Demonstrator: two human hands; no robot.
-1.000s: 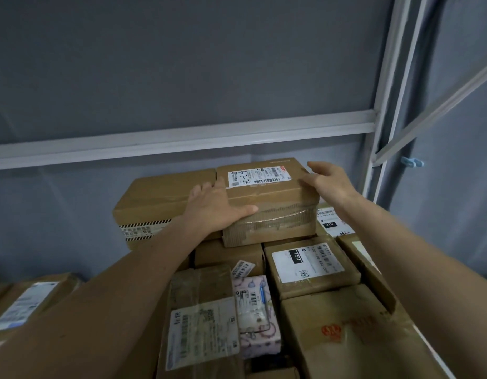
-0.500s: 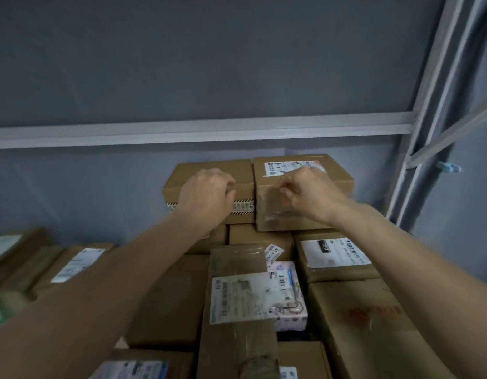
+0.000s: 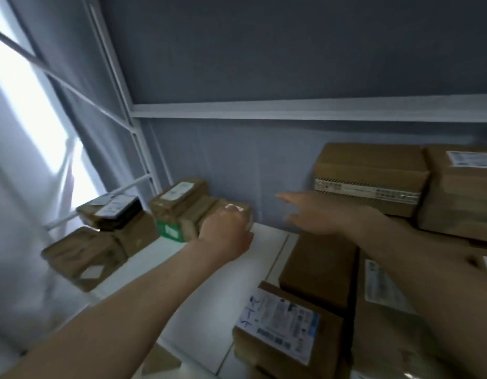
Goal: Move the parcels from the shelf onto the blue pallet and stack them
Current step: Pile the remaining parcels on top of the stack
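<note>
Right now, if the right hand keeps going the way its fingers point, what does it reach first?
Probably the small brown cardboard parcel beside the left hand, though blur leaves depth unclear. The right hand points left, fingers spread, with bare white shelf between.

A bare strip of the white shelf (image 3: pixel 209 291) runs from its front edge to the back wall (image 3: pixel 264 165), open to a reaching hand. Small parcels (image 3: pixel 179 212) crowd the back left corner; stacked boxes (image 3: pixel 373 176) wall off the right side, and a labelled parcel (image 3: pixel 280 332) blocks the front right.
</note>
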